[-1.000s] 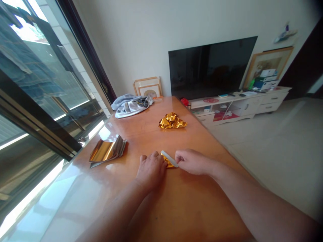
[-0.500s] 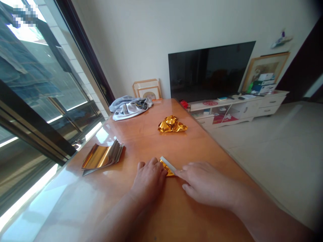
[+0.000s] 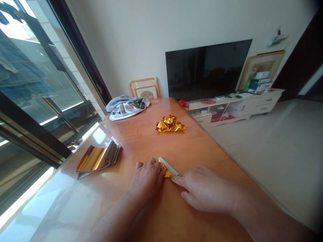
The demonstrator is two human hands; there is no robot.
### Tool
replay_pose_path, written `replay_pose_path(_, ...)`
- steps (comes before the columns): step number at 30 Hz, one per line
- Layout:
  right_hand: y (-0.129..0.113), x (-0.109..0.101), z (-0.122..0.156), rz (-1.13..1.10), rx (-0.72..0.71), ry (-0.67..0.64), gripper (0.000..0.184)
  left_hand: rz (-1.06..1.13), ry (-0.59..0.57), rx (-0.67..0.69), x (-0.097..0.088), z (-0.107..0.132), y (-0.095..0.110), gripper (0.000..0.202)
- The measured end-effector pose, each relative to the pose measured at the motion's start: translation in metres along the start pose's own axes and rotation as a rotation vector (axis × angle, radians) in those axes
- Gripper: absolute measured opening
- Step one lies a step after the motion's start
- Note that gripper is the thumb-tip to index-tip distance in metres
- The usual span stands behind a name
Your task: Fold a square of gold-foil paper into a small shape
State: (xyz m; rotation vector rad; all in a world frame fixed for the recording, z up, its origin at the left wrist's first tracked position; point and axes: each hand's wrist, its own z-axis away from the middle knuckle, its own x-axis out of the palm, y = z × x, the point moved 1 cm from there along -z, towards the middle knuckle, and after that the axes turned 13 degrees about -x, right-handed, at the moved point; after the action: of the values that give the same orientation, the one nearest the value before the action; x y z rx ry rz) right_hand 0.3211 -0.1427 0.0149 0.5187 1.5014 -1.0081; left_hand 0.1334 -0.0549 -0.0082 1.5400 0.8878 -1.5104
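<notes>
A small folded sheet of gold foil paper (image 3: 167, 172) lies flat on the table, with a pale strip folded along its upper right edge. My left hand (image 3: 147, 177) is closed over its left end, the curled fingers pinning it down and hiding that part. At the lower right corner, the stretched index finger of my right hand (image 3: 205, 188) touches the paper. That hand's thumb is apart from the index finger, and nothing is gripped in it. Farther left rests a loose stack of gold foil sheets (image 3: 94, 158). Crumpled or folded gold foil pieces (image 3: 170, 124) sit beyond my hands.
The brown wooden table (image 3: 136, 141) has its right edge beside my right arm. At its far end lies a grey cloth bundle (image 3: 127, 107) near framed pictures (image 3: 146, 90). A television (image 3: 209, 70) stands on a white cabinet (image 3: 264, 101); a window (image 3: 47, 77) is on the left.
My right index finger has slid slightly left and down to the paper's lower corner, leaving more of the pale strip uncovered. My left hand keeps its hold. The view has shifted slightly.
</notes>
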Motion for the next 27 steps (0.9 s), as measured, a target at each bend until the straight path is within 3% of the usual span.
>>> replay_pose_path(9,0.0025,-0.0012,-0.0002,0.021,-0.011,-0.013,0.042,-0.03,-0.035,-0.008,0.0008,-0.0014,0.0018,0.032)
replay_pose_path(27,0.0013,-0.0019,0.0002,-0.015,0.027,-0.042,0.038,-0.007,0.015,-0.02,0.006,-0.0016,0.0052,0.028)
